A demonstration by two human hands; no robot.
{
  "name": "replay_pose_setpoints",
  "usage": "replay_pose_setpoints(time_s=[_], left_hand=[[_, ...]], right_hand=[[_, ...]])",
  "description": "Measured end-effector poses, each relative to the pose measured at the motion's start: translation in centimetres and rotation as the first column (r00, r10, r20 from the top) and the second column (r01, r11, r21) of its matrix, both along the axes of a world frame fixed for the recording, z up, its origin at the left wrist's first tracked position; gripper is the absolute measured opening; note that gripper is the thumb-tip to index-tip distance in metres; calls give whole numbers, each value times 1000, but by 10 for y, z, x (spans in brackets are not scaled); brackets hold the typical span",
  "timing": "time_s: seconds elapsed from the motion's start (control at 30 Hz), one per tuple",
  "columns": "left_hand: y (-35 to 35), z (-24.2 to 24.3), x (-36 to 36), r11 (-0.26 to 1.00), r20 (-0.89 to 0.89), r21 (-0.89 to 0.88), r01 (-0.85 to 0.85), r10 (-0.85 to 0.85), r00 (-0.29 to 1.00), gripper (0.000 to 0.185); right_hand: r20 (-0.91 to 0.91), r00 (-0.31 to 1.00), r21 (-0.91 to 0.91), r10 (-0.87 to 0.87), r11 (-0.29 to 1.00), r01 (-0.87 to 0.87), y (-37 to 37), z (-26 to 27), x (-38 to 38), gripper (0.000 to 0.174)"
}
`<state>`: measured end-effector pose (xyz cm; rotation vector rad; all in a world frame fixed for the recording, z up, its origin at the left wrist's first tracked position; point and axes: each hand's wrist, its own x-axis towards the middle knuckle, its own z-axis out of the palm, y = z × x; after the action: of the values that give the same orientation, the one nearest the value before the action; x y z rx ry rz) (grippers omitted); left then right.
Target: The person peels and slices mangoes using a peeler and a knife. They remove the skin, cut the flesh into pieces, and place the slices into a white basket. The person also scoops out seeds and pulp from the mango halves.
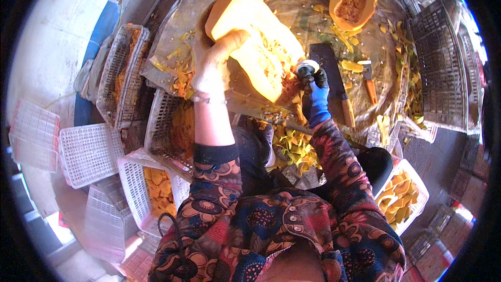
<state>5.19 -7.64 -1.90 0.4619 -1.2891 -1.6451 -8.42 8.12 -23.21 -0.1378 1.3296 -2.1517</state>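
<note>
My bare left hand [225,49] grips a large peeled pumpkin piece [250,27] from its left side; the stringy, seedy hollow faces up and to the right. In a blue and black glove, my right hand [314,90] holds a round, pale-rimmed tool [307,64] at the pumpkin's lower right end, by the loose pulp. Just right of that hand lies a broad cleaver [328,70] with a wooden handle. An orange-handled peeler [368,82] rests farther right. Another cut pumpkin piece [353,6], with its seed cavity showing, sits at the upper right.
Peel strips litter the plastic-covered work surface [250,103] and a heap of peelings [296,150] lies below its near edge. Crates of cut pumpkin stand at lower left [131,196] and lower right [420,199]. Dark crates [440,62] stand at right; a crate with orange scraps [145,39] is at left.
</note>
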Motion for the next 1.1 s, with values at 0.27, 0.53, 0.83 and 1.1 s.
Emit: replay_pose_setpoints(time_s=[0.27, 0.53, 0.83, 1.1], left_hand=[[8, 1, -8, 1000, 3, -4, -8, 8, 1000, 85], [-6, -11, 3, 953, 5, 253, -165, 169, 986, 70], [8, 1, -8, 954, 24, 17, -300, 300, 954, 68], [22, -4, -12, 961, 42, 112, -252, 249, 968, 68]], right_hand=[[-238, 968, 56, 80, 996, -68, 14, 16, -2, 29], [-607, 790, 213, 86, 975, 57, 3, 91, 12, 21], [-741, 669, 119, 58, 992, 46, -61, 162, 49, 25], [-467, 884, 132, -32, 986, 106, -38, 119, 55, 12]])
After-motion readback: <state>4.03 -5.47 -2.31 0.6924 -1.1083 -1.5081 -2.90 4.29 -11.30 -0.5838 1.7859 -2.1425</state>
